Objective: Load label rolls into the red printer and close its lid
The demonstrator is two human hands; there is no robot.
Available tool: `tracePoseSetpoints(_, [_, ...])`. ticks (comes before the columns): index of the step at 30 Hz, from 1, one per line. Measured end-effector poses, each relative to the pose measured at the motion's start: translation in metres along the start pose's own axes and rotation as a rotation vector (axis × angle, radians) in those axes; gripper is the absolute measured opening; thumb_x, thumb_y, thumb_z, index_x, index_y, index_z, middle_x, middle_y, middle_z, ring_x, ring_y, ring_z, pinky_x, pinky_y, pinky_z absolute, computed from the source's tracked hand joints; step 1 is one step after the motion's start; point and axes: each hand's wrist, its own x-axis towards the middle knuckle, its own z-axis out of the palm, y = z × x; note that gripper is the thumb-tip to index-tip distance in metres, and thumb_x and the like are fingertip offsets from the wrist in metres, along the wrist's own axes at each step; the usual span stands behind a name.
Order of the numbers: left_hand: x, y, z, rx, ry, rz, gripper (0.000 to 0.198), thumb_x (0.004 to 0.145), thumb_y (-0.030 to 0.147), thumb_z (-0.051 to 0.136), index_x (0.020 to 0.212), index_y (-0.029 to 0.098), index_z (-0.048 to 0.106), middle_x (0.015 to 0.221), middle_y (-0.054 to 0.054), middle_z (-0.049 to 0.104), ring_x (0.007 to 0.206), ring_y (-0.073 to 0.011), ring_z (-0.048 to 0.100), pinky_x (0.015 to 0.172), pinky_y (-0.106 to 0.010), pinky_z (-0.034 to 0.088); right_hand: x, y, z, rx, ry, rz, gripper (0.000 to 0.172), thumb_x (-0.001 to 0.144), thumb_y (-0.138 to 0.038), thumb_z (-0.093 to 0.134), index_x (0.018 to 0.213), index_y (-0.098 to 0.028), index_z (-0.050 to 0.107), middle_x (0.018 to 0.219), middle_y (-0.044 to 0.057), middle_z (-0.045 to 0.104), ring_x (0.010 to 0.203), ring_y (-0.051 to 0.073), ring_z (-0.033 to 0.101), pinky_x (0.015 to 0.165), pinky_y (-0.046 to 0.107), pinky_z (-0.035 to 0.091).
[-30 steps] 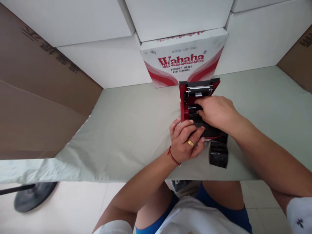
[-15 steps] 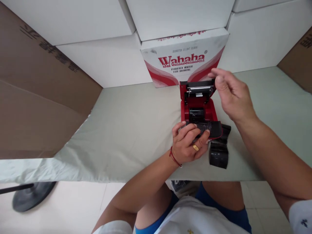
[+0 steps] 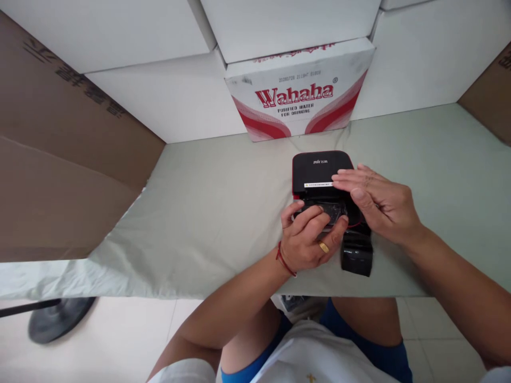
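Note:
A small label printer (image 3: 319, 167) with a black top and red sides stands on the cloth-covered table, its lid down. Curled over its front part, my left hand (image 3: 309, 234) pins glossy black ribbon (image 3: 357, 256) with closed fingers and thumb. From the printer's front right corner the loose end of this ribbon trails toward me in a wavy strip. My right hand (image 3: 385, 205) lies on the right side of the lid, fingers stretched out and holding nothing. A white label strip (image 3: 317, 185) shows near the lid's front edge. The printer's inside is hidden.
A white and red water carton (image 3: 297, 106) stands behind the printer, against stacked white boxes (image 3: 167, 101). Large brown cardboard boxes (image 3: 72, 175) flank the pale green tablecloth (image 3: 207, 213). The table's front edge runs just before my lap; a black round stand base (image 3: 59, 322) is on the floor.
The printer's raised lid has come down and now covers the inside. My right hand moved down and forward with it, onto the lid. My left hand stayed at the front.

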Motion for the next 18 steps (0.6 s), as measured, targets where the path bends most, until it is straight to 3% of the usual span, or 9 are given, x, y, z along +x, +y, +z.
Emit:
tracePoseSetpoints(10, [0.006,-0.002,0.000,-0.065,0.000,0.018,0.015,0.100,0.020,0.068,0.112,0.023,0.077,0.088,-0.001,0.068,0.099,-0.0176,0.069,0.098,-0.037,0.054,-0.006,-0.001,0.008,-0.104,0.032,-0.024,0.026,0.109,-0.016,0.059,0.112,-0.020,0.085,0.117,0.008,0.088,0.119,0.023,0.083,0.115,0.041,0.060])
tracePoseSetpoints(18, [0.004,-0.006,-0.003,-0.106,-0.040,0.016,0.022,0.103,0.023,0.059,0.120,0.023,0.074,0.092,-0.002,0.067,0.100,-0.0188,0.071,0.095,-0.038,0.056,-0.009,0.001,0.016,-0.106,0.095,-0.051,0.028,0.108,-0.013,0.056,0.114,-0.021,0.083,0.118,0.008,0.088,0.119,0.022,0.082,0.115,0.044,0.060])
